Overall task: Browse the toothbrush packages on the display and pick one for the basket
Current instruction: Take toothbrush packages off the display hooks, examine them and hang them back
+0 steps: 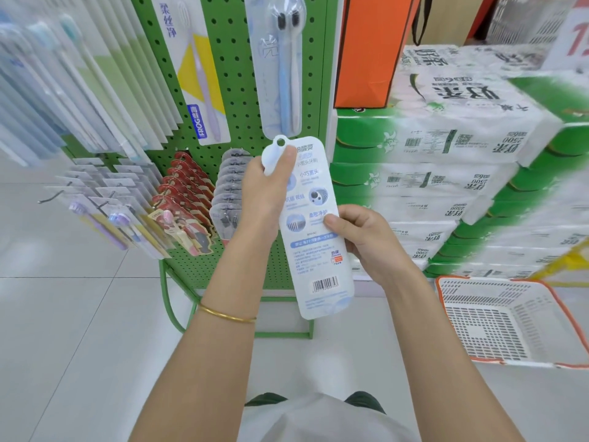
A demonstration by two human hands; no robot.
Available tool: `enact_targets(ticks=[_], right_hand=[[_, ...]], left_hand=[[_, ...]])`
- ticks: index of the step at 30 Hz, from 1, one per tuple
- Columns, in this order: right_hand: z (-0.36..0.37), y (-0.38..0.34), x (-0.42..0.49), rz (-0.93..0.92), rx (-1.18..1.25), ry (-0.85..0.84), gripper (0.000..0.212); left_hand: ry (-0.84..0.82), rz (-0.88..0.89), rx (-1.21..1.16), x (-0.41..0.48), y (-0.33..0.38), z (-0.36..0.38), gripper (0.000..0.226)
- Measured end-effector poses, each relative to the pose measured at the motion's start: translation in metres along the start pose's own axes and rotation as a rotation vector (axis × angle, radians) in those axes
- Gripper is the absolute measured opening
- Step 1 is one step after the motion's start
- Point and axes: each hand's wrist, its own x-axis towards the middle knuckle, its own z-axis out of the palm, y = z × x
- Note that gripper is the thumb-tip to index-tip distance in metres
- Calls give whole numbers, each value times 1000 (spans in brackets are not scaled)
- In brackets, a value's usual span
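Browsing step: left hand [266, 183] and right hand [360, 237] both pinch 1 toothbrush package [314, 224], back side up, before the pegboard display [242, 100]; next, judge it, then lower it into the basket [497, 320] at right.

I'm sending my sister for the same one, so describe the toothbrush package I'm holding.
In front of the green pegboard display, the left hand and right hand hold a long white-and-blue toothbrush package. Unlike the packs on hooks, it shows its printed back, barcode near the lower end.
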Motion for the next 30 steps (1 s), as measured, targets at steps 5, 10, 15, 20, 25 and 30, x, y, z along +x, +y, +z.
enact_targets(ticks=[5, 10, 15, 20, 25, 30], right_hand=[[9, -4, -1, 158, 245, -139, 49], [23, -2, 4, 286, 397, -362, 77], [29, -12, 13, 185, 386, -310, 64], [33, -24, 21, 5, 74, 22, 26], [41, -44, 29, -213, -169, 240, 18], [52, -72, 34, -341, -115, 193, 19]], left_hand=[[-83, -29, -140, 1, 7, -3, 14], [-76, -13, -209, 2, 12, 2, 17], [-111, 36, -64, 5, 19, 2, 28], [-138, -32, -99, -3, 34, 3, 48], [-121, 173, 12, -10, 53, -1, 29], [-134, 311, -54, -10, 79, -6, 22]])
